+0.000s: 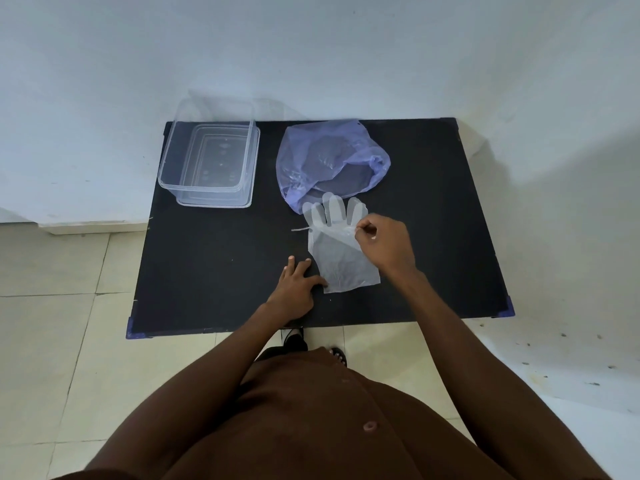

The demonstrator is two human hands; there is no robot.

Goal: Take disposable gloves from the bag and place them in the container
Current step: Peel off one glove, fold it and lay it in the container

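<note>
A clear disposable glove (pixel 337 247) lies flat on the black table (pixel 214 258), fingers pointing away from me toward the bag. My right hand (pixel 384 245) pinches the glove's upper right edge near its fingers. My left hand (pixel 298 289) rests flat on the table with fingers spread, its thumb touching the glove's lower left corner. A crumpled translucent purple plastic bag (pixel 329 161) sits just beyond the glove. The clear rectangular plastic container (pixel 166 168) stands open at the table's far left corner.
The table stands against a white wall, with pale tiled floor around it. Blue tape marks the table's near corners (pixel 133 329). My feet (pixel 298 341) show just under the near edge.
</note>
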